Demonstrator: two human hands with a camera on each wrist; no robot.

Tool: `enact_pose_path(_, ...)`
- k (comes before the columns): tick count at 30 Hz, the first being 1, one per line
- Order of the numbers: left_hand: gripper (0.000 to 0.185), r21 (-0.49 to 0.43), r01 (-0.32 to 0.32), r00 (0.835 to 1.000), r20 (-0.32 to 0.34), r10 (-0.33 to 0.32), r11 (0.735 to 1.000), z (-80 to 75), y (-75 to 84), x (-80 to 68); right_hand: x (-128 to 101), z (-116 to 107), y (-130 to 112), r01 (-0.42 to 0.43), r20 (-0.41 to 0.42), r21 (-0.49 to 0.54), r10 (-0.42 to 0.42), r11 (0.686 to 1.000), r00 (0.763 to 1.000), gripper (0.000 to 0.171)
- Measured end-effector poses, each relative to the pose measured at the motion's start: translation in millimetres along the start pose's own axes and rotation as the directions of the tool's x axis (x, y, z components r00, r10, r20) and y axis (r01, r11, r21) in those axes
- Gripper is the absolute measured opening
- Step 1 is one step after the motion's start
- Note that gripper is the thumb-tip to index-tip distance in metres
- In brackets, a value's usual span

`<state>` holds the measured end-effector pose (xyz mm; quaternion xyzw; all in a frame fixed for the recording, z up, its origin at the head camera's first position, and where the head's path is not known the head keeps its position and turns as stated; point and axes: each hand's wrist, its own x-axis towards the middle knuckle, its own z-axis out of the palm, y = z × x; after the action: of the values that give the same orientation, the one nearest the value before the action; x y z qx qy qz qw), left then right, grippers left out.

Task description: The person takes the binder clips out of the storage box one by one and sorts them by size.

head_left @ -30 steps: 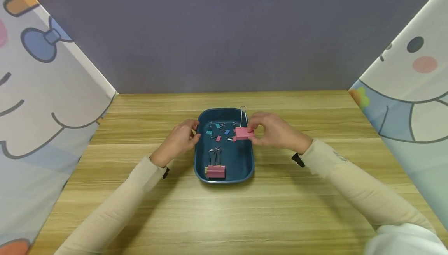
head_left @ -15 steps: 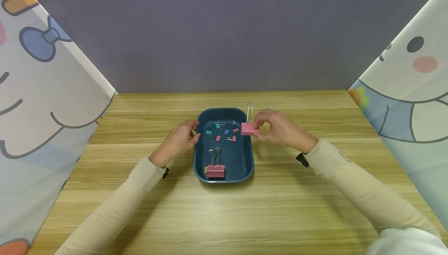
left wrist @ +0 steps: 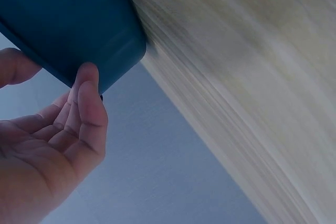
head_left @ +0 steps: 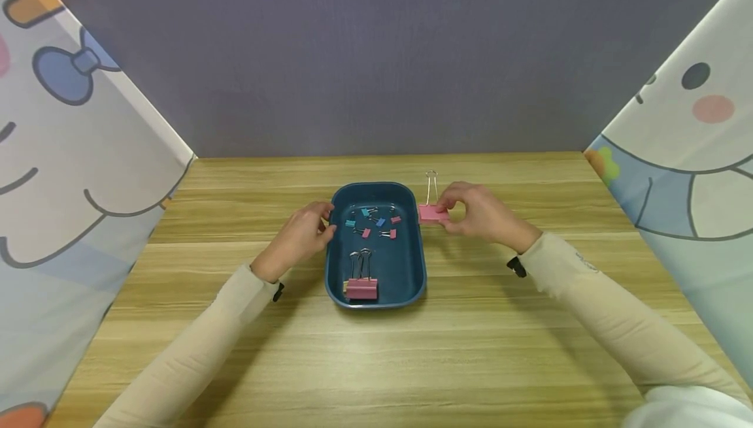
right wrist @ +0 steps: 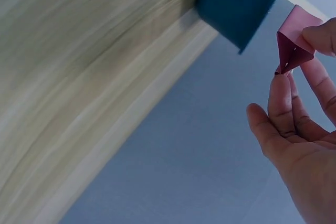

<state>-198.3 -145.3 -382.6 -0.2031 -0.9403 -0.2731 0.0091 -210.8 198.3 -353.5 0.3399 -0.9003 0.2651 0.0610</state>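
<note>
Clips [head_left: 380, 222] in view numbered eight in one tray [head_left: 400, 264]: six small (three pink, two teal, one blue) and two large. Right grip [head_left: 479, 216] pinched one pink clip [head_left: 432, 214] just beside the tray; left grip [head_left: 299, 232] pinched the tray's rim.

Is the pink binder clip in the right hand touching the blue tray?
Apart. The right wrist view shows it: a strip of grey backdrop separates the blue tray from the pink binder clip, which the right hand pinches.
</note>
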Motion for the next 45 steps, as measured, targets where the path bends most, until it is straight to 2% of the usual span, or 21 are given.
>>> enact_pose_path(11, 0.041, 0.0, 0.003, 1.0, 0.001, -0.003, 1.0, 0.1, 0.1, 0.3, -1, 8, 20, -0.038, -0.007, 0.012, 0.039, 0.999, 0.999, 0.023)
enact_pose_path(20, 0.04, -0.004, -0.005, 1.0, 0.005, 0.005, 1.0, 2.1, -1.4, -0.1, -1, 22, 37, -0.1, 0.059, 0.068, 0.097, 0.993, 0.994, 0.022)
enact_pose_path(28, 0.039, 0.005, -0.004, 1.0, -0.001, 0.004, 1.0, 1.7, 0.3, -0.4, 3, 31, 44, -0.172, 0.135, 0.093, 0.159, 0.981, 0.978, 0.022)
enact_pose_path(45, 0.04, 0.003, 0.0, 1.0, -0.004, 0.0, 1.0, 4.4, -0.2, 0.5, 12, 43, 59, -0.183, 0.181, 0.097, 0.163, 0.978, 0.97, 0.019)
